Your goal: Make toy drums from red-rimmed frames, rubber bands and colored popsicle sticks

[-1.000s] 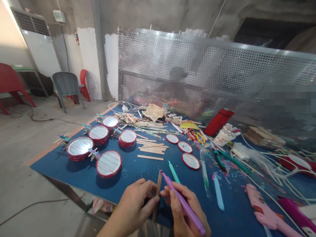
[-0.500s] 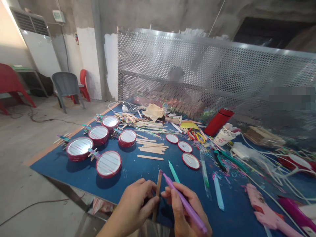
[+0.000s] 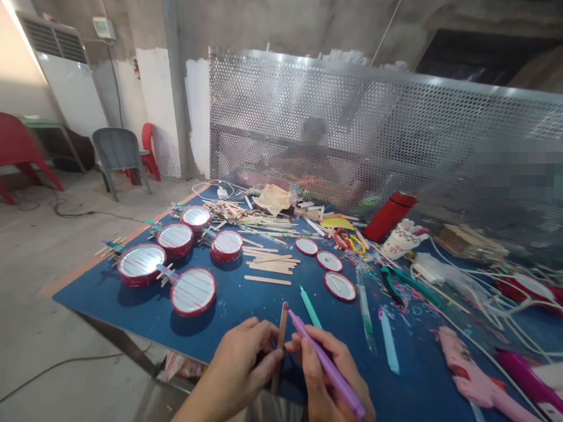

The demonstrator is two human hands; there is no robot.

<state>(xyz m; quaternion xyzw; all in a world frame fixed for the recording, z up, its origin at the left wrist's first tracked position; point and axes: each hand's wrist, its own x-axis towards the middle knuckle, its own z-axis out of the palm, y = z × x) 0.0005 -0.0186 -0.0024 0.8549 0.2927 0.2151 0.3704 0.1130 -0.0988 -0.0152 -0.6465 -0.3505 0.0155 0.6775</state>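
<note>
Pinches a wooden stick (image 3: 282, 332) between thumb and fingers of the left hand (image 3: 246, 357), over the near edge of the bench (image 3: 244, 308). Grasps a purple marker (image 3: 328, 364) in the right hand (image 3: 346, 364), aiming its tip at the stick's purple-stained top, just beyond the hands; cannot tell whether touching. Keeps both grips from half a second ago, bringing the tip only very slightly nearer. Has a turquoise marker (image 3: 310, 306) lying just ahead of the right hand.
</note>
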